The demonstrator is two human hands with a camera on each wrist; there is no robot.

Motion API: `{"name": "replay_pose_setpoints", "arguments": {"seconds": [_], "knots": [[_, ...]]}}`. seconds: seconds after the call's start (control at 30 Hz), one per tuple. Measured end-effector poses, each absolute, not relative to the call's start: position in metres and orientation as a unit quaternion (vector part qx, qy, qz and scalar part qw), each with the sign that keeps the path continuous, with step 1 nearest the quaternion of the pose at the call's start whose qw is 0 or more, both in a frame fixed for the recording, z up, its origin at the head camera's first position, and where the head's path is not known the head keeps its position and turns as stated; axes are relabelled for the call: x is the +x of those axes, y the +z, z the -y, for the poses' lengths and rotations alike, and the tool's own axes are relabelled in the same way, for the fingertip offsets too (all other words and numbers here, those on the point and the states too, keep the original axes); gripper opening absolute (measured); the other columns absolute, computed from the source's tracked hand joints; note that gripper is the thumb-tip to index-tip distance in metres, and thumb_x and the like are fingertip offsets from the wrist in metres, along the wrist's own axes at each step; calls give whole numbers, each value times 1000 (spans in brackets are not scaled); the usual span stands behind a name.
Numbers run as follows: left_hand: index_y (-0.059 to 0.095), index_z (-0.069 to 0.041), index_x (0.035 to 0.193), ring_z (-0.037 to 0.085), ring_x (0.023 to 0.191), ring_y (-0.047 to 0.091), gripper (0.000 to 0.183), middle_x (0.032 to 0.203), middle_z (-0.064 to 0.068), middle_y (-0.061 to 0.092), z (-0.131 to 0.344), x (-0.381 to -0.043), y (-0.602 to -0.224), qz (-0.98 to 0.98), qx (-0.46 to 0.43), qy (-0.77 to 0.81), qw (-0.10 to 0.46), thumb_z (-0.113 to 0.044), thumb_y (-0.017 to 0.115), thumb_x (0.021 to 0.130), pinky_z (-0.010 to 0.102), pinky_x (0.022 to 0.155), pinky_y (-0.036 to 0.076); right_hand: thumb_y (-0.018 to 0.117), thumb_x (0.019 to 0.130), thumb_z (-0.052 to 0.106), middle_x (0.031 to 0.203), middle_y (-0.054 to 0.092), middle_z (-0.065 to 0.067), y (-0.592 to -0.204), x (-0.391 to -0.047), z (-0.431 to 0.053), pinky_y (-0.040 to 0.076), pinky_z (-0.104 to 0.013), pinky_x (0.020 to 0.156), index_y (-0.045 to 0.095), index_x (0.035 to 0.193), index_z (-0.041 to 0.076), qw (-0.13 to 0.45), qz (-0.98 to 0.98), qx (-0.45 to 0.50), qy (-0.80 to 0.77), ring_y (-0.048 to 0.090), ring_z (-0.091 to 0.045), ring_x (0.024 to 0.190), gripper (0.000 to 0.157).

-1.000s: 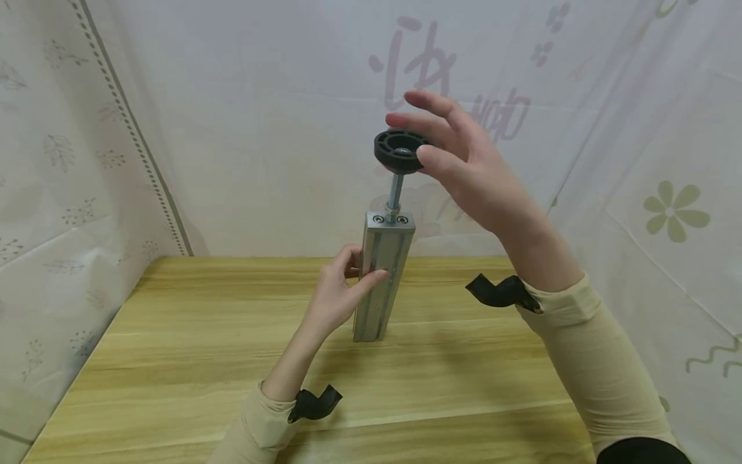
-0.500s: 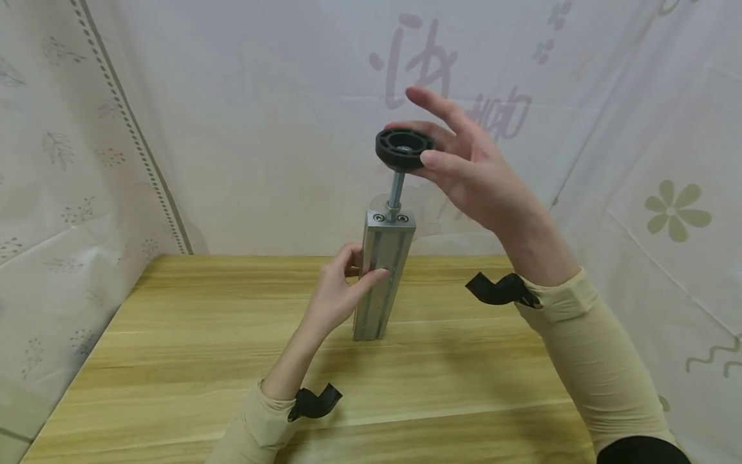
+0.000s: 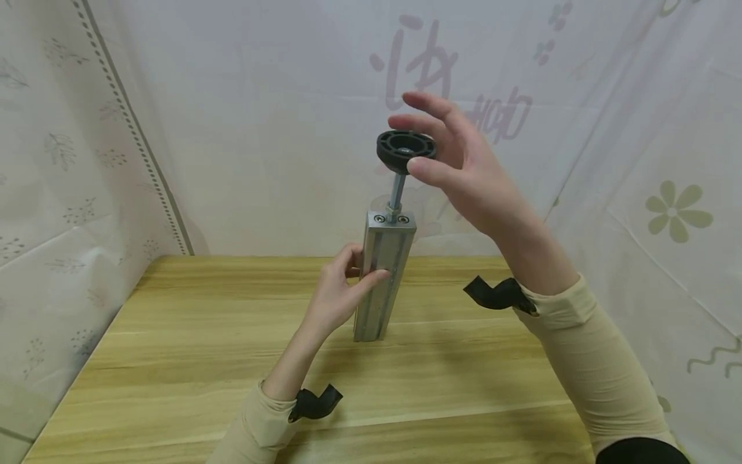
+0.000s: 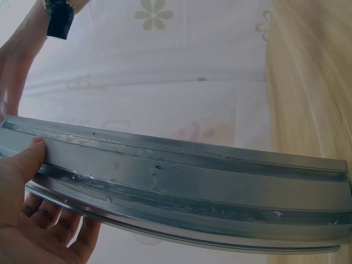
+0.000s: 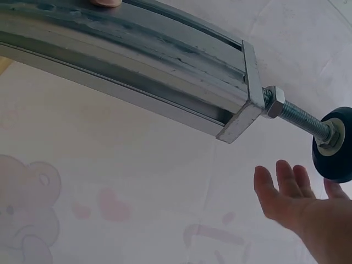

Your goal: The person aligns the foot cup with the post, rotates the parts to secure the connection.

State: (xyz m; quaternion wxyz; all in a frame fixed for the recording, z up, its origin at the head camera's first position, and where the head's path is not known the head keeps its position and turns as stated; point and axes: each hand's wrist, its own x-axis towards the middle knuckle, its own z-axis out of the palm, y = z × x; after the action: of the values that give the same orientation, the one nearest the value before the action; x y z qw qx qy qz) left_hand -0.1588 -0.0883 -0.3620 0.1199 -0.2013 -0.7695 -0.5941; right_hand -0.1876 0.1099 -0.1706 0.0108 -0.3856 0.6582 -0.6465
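An aluminium profile (image 3: 382, 283) with grooved sides stands upright on the wooden table, leaning slightly. Its end plate carries a threaded rod (image 5: 302, 120) with a hex nut (image 5: 275, 102). On top of the rod sits a round black levelling foot (image 3: 390, 156), ribbed side up. My left hand (image 3: 335, 293) grips the profile about midway, thumb (image 4: 30, 157) on the front face and fingers curled behind. Around the foot's right side, my right hand (image 3: 475, 174) is spread, thumb tip at the rim and fingers loosely extended behind it. Several of those fingers stand apart from the foot in the right wrist view.
The wooden table (image 3: 203, 361) reaches back to a pale printed curtain (image 3: 278, 129), with more curtain at both sides. A black strap hangs from each wrist, over beige sleeves (image 3: 603, 367).
My right hand closed in on the foot's rim, then loosened; its thumb has shifted left along the near edge and its fingers have lifted. The left hand and profile stay put.
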Motion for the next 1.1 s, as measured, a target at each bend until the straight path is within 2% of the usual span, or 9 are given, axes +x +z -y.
{"name": "replay_pose_setpoints", "arguments": {"seconds": [0.17, 0.37, 0.5, 0.67, 0.87, 1.1], "knots": [[62, -8, 117, 19, 93, 68, 31, 97, 9, 71, 88, -159, -362, 769, -203, -594, 119, -17, 77, 91, 43, 91, 57, 53, 95, 3, 155, 46, -24, -172, -193, -115, 46, -33, 114, 32, 158, 11, 48, -614, -416, -669, 60, -30, 133, 67], [62, -8, 118, 20, 94, 68, 32, 98, 10, 71, 87, -159, -363, 770, -204, -592, 121, -17, 77, 91, 43, 91, 57, 56, 97, 5, 152, 49, -28, -171, -195, -119, 40, -39, 119, 35, 157, 12, 86, -585, -424, -686, 57, -35, 137, 64], [62, -7, 117, 20, 93, 68, 31, 98, 10, 71, 87, -158, -362, 769, -203, -594, 121, -16, 77, 91, 44, 92, 57, 51, 97, 1, 147, 54, -25, -170, -194, -120, 42, -37, 118, 34, 158, 13, 84, -595, -423, -678, 60, -34, 134, 64], [62, -7, 115, 19, 91, 67, 30, 96, 10, 70, 88, -158, -362, 770, -202, -593, 123, -16, 77, 91, 44, 93, 57, 49, 95, -4, 139, 59, -18, -166, -190, -119, 47, -32, 111, 33, 159, 14, 51, -638, -419, -644, 65, -29, 123, 68], [61, -7, 114, 19, 91, 66, 29, 95, 10, 70, 88, -158, -362, 767, -206, -595, 125, -15, 77, 91, 44, 93, 57, 63, 94, 3, 130, 57, -13, -159, -179, -113, 53, -27, 98, 38, 155, 14, -7, -717, -378, -585, 60, -27, 119, 67], [62, -8, 116, 18, 91, 66, 31, 97, 10, 71, 88, -159, -362, 768, -206, -593, 127, -15, 77, 91, 43, 92, 57, 73, 90, 11, 115, 55, -8, -160, -176, -105, 47, -31, 98, 45, 148, 15, -86, -772, -348, -526, 59, -27, 107, 64]]}}
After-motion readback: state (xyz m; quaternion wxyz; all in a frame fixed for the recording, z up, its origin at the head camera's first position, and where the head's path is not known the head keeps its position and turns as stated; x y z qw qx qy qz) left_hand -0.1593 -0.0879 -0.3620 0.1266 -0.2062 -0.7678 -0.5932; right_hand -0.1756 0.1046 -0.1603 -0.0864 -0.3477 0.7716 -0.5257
